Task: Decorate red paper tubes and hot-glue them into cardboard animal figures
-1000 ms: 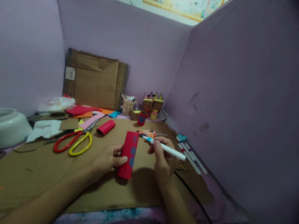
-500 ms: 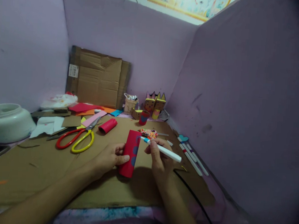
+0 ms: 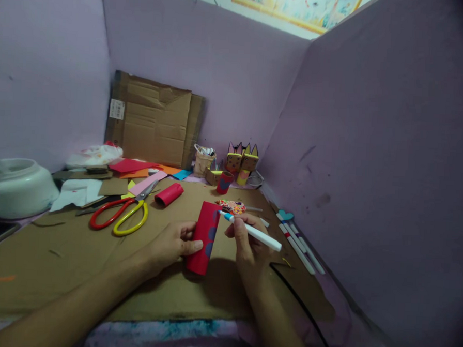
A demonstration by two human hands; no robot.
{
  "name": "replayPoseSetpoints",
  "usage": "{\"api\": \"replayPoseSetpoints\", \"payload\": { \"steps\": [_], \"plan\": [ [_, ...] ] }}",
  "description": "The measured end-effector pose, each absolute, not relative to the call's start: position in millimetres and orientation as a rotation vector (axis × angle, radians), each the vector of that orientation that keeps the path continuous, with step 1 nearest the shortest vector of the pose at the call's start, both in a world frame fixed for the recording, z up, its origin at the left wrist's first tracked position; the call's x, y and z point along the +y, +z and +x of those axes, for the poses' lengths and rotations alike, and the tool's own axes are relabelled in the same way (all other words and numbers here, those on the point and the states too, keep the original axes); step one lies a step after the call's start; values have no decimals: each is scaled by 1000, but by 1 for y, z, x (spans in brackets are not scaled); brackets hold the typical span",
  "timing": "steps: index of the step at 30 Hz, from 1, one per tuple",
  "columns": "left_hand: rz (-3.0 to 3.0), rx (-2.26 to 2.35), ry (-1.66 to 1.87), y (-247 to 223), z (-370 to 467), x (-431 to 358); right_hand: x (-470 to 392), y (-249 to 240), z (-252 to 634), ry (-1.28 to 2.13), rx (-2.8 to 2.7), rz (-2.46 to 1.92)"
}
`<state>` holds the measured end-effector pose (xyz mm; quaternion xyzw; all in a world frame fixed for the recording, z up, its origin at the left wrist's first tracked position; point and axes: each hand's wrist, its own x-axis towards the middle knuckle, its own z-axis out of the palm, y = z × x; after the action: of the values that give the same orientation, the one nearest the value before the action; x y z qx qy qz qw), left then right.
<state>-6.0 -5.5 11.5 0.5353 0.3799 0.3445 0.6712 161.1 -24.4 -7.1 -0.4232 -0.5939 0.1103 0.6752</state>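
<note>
My left hand [image 3: 179, 243] grips a red paper-covered tube [image 3: 201, 239] from its left side, thumb across the front. Blue-purple round spots run down the tube's right side. Between the fingers of my right hand [image 3: 251, 244] is a white marker [image 3: 261, 237] with a blue collar, its tip at the upper right edge of the tube. Behind the held tube lies a second red tube [image 3: 169, 195] on its side. Scissors [image 3: 130, 217] with one red and one yellow handle rest to the left, blades partly open.
A cardboard sheet [image 3: 74, 279] covers the table. Several markers [image 3: 299, 244] lie along the right wall. At the left stands a white pot [image 3: 17, 188]; coloured paper [image 3: 133, 166] and animal-eared cardboard figures [image 3: 249, 161] are at the back. A black cable [image 3: 302, 306] runs front right.
The topmost spot near the marker tip looks more filled with blue. Both hands keep their hold, and the whole view has shifted slightly.
</note>
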Motion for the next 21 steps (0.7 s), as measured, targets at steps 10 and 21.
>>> {"api": "replayPoseSetpoints", "payload": {
  "steps": [10, 21],
  "plan": [
    [1201, 874, 766, 10, -6, -6, -24, -8, 160, 282, -1349, -932],
    [1199, 889, 773, 12, -6, -6, -27, -10, 163, 302, -1338, -992]
  ]
}}
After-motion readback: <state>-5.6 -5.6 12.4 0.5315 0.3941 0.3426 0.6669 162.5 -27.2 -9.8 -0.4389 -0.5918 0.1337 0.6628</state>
